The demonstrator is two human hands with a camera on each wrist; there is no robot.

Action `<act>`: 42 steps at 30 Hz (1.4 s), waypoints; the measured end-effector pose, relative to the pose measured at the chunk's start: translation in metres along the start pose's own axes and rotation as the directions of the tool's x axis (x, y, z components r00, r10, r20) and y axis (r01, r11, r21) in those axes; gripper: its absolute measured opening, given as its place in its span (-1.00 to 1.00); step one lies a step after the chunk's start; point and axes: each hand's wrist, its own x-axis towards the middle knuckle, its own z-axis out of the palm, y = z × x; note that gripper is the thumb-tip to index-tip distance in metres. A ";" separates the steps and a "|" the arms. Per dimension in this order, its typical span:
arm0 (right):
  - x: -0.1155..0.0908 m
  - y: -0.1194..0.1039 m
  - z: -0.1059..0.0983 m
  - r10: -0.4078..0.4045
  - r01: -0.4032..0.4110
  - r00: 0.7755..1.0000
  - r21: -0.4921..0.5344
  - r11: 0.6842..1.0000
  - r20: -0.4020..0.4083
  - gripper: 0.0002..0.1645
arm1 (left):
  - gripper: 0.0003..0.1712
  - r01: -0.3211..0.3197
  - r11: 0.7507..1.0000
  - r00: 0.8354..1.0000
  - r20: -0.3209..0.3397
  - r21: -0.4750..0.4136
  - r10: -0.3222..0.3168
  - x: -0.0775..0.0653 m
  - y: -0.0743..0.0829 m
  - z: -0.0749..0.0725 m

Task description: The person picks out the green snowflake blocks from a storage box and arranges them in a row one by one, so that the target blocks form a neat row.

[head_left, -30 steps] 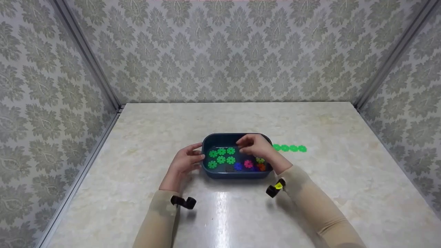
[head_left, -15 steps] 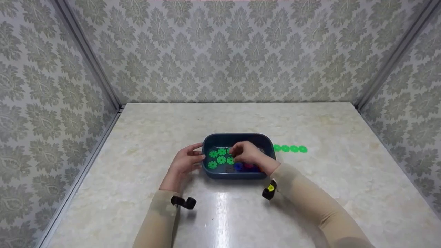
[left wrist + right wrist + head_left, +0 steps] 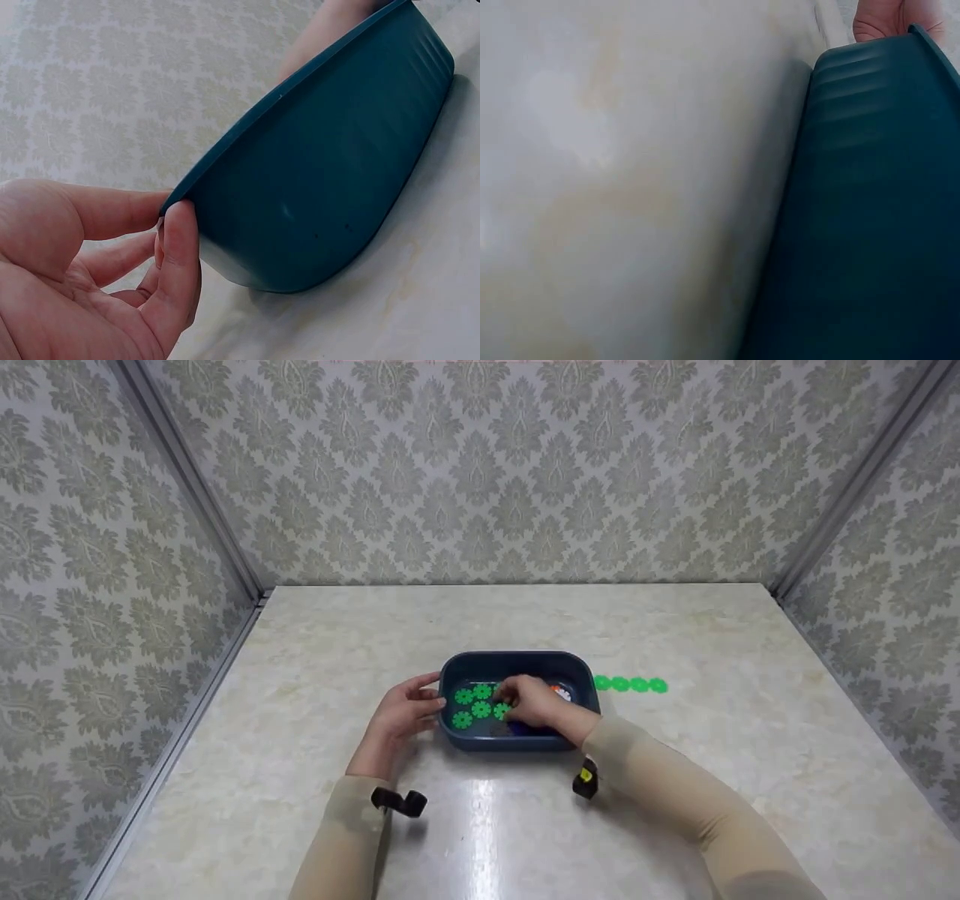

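A dark teal plastic basin [image 3: 517, 742] stands on the table with small notched plastic snowflake discs inside. My left hand [image 3: 405, 709] holds its left end; in the left wrist view the thumb and a finger pinch the basin's rim [image 3: 225, 146]. My right hand [image 3: 534, 703] reaches down into the basin, fingers bent, fingertips right at the upper right of the group of green discs [image 3: 481, 709]. The fingertips hide that disc, and I cannot tell whether they grip it. A white disc [image 3: 562, 695] shows beyond the hand. The other coloured discs are mostly covered.
A straight row of several green discs [image 3: 630, 684] lies on the table [image 3: 675, 630], just past the basin's right end. Patterned walls [image 3: 480, 472] rise behind the table and at both sides.
My right hand has moved left and lower inside the basin, from its right part to the green discs, covering the upper right one. My left hand has stayed at the rim.
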 end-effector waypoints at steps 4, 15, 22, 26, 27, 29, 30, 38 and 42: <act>-0.002 0.001 -0.002 -0.009 0.009 1.000 -0.003 1.000 0.005 -0.66 | -0.32 -0.008 1.000 1.000 0.007 -0.004 0.008 0.000 -0.001 -0.001; -0.007 0.003 -0.013 -0.001 0.000 1.000 0.081 0.997 0.015 -0.71 | -0.33 0.003 1.000 1.000 -0.001 0.030 -0.003 0.001 0.000 -0.001; -0.015 0.004 -0.025 0.031 -0.033 0.999 0.142 0.989 0.020 -0.71 | -0.33 0.013 0.999 1.000 -0.002 0.038 -0.013 0.001 0.001 0.000; -0.021 0.003 -0.033 0.054 -0.056 0.998 0.172 0.984 0.019 -0.69 | -0.33 0.016 0.999 1.000 -0.004 0.040 -0.015 0.001 0.001 0.000; -0.023 0.003 -0.035 0.055 -0.057 0.998 0.178 0.982 0.017 -0.68 | -0.33 0.013 0.999 1.000 -0.003 0.040 -0.013 0.000 0.001 -0.001; -0.026 0.003 -0.039 0.066 -0.067 0.998 0.191 0.979 0.012 -0.66 | -0.34 0.005 0.999 1.000 0.002 0.035 -0.005 0.000 0.001 -0.001; -0.027 0.003 -0.042 0.068 -0.068 0.998 0.196 0.978 0.008 -0.65 | -0.34 0.001 0.999 1.000 0.005 0.033 -0.001 -0.001 0.001 -0.001; -0.038 0.011 -0.058 0.090 -0.084 0.996 0.332 0.939 -0.003 -0.63 | -0.34 -0.008 0.999 1.000 0.007 0.035 0.008 0.000 0.001 -0.001; -0.045 0.016 -0.066 0.116 -0.106 0.993 0.359 0.927 -0.008 -0.64 | -0.33 -0.003 1.000 1.000 0.005 0.029 0.003 0.000 0.001 -0.001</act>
